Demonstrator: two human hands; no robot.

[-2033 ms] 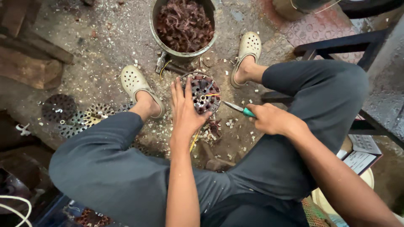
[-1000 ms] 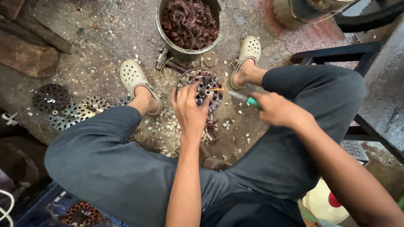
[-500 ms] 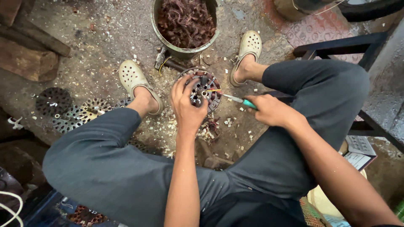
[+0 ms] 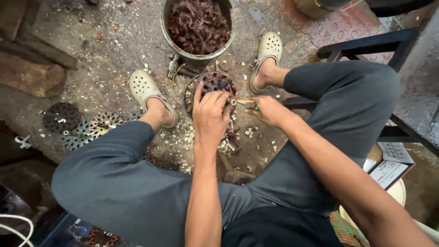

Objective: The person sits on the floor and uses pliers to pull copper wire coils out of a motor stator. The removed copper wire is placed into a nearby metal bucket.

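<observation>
Round slotted motor core (image 4: 215, 85) sits on the littered floor between two cream clogs, just below a metal bucket (image 4: 170, 36) of tangled copper wire; left hand (image 4: 209, 114) lies over its near rim, fingers curled onto it; right hand (image 4: 266, 110) is closed around a green-handled screwdriver (image 4: 244, 102), tip at the core's edge

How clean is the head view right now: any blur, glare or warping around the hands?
Head view: soft, even daylight, no glare and only faint shadows; the left hand, the right hand and the round slotted metal core are fairly sharp; wide-angle warping bends the knees and the edges outward; the lower left corner is dark; the screwdriver is mostly hidden, only its tip showing.
</observation>
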